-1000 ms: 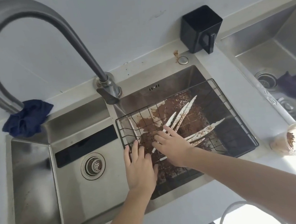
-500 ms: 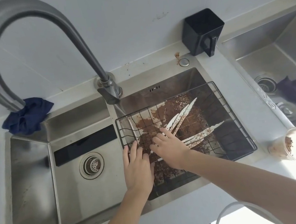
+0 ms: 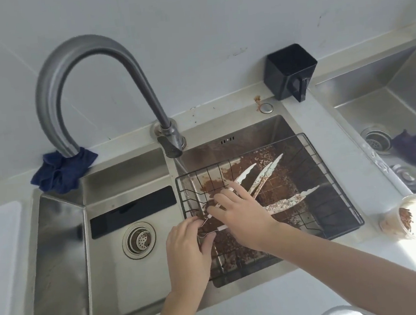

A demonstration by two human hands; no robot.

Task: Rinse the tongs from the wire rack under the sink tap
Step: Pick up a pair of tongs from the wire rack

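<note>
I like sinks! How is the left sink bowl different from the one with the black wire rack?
The left steel sink bowl looks clean and bare, showing its round drain. The right steel bowl is smeared with brown mess and covered by the black wire rack holding white tongs. Both are shiny steel.

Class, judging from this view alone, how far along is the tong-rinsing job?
Done: nothing yet. The tongs lie soiled on the wire rack.
In hand: the left hand pinches a wire loop at the handle end; the right hand rests over the handles.
Left: lifting them to the tap, which shows no water running, and rinsing.
</note>
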